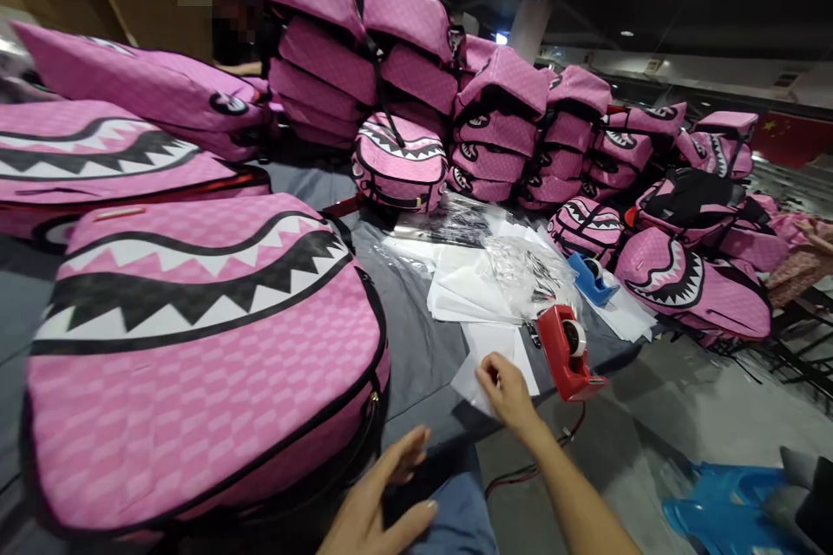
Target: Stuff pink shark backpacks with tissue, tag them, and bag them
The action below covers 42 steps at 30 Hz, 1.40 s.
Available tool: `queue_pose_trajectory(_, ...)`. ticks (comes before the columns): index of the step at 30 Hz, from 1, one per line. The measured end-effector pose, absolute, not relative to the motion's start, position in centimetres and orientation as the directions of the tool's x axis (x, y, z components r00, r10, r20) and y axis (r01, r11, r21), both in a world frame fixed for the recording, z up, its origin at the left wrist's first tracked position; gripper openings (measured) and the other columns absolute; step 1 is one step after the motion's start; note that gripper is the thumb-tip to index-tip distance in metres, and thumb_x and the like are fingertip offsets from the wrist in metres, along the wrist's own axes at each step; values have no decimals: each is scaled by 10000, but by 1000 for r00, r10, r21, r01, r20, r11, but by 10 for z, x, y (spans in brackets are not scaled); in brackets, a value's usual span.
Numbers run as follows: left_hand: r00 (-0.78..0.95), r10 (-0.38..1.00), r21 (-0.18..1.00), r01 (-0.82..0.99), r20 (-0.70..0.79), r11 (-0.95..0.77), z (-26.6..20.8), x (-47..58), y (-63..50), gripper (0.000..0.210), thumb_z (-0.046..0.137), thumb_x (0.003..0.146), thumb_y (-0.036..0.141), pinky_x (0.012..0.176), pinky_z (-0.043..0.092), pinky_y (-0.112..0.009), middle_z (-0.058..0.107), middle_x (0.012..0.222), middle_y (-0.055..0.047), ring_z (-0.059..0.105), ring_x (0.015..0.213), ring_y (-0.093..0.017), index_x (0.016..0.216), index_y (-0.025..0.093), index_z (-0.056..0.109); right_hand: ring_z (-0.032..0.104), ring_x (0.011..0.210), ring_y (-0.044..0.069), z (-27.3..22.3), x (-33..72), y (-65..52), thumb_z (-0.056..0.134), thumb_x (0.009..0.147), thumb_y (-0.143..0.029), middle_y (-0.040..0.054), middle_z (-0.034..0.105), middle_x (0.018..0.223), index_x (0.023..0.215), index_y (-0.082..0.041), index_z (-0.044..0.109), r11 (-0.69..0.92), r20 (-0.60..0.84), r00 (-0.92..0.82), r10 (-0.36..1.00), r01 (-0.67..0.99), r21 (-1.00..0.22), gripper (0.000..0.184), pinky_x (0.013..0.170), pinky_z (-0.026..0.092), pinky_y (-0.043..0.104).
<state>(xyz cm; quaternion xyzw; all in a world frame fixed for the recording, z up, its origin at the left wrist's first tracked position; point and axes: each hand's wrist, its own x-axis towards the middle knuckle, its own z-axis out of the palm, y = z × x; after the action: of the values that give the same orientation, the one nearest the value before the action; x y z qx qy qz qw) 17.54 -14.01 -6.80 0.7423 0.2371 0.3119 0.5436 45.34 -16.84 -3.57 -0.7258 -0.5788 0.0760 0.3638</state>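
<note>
My left hand [383, 499] is held low in front of the table edge, empty, with its thumb and fingers apart. To its left lies a large pink backpack [214, 373] with a black-and-white shark-teeth print, front side up. My right hand [508, 392] is closed in a pinch at the edge of a thin white sheet [469, 377], which hangs slightly over the table edge. Another white paper lies beneath it. Just right of that hand stands a red tape dispenser [565, 355] with a roll of tape in it.
Paper sheets [455, 290] and clear plastic bags [514, 269] lie mid-table, beside a blue tape dispenser [592, 279]. Stacked pink backpacks [325, 78] line the back. A small pink bag [400, 160] stands before them. A blue plastic stool [722, 507] is on the floor at right.
</note>
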Motion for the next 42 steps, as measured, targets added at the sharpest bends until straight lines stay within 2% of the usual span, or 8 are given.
queue_pose_trajectory(6,439,884,955,-158,-160,251,-53,230,-136,586,710,743,710,900,599,-398,789,993,-116,738,990,-298,951,163,748,513,536,120,-40,357,-198,391,1049,-355,-25,561,651,815,-218,538,50,369,239,898,779,-625,309,536,386,235)
queue_pose_trajectory(12,381,888,955,43,256,-294,-38,168,-161,188,585,968,344,872,595,-282,781,1067,-57,742,970,-198,1001,229,730,610,1179,280,10,369,-173,640,928,-502,133,697,1168,1285,-202,593,541,426,-371,826,734,-411,469,1067,446,478)
queue_pose_trajectory(15,333,737,764,68,588,-641,-38,136,-171,226,539,979,153,955,567,-282,776,1107,-38,731,1007,-161,1134,264,658,665,1062,225,12,375,-140,641,929,-493,47,740,979,1092,-245,673,681,344,-591,730,582,-445,299,1173,319,537)
queue_pose_trajectory(19,54,844,797,302,533,-523,-47,106,-171,159,498,1008,227,883,577,-264,783,1002,-26,737,919,-158,1028,252,654,630,651,135,-12,363,-122,514,1017,-402,-8,686,707,837,-234,656,667,412,-525,745,556,-496,285,882,517,345)
queue_pose_trajectory(24,-371,875,878,465,310,-113,-56,85,-154,373,516,973,557,597,527,-211,702,724,16,663,626,-141,903,217,654,603,556,111,-30,335,-127,456,1054,-346,22,701,711,997,-207,694,605,421,-442,792,660,-445,281,553,411,223)
queue_pose_trajectory(32,-119,741,539,762,661,-359,-54,65,-122,352,503,1017,446,619,423,-286,579,571,30,537,539,-143,792,212,639,418,441,99,-30,336,-121,317,1053,-147,-32,522,565,1138,-245,718,761,457,-658,598,646,-66,421,473,269,236)
queue_pose_trajectory(37,-128,634,463,792,763,-397,-42,70,-144,106,637,960,283,743,489,-304,660,783,-21,614,717,-177,1032,205,644,447,474,116,-27,339,-123,361,1033,-118,-8,571,629,1183,-211,696,749,414,-671,616,661,-45,378,489,289,256)
queue_pose_trajectory(42,266,585,346,596,766,-724,-38,105,-151,156,496,1001,138,842,521,-291,686,849,-24,639,806,-150,1006,201,639,513,509,111,-30,336,-124,412,1027,-125,5,606,665,1212,-209,685,745,396,-669,629,664,-62,340,505,335,233)
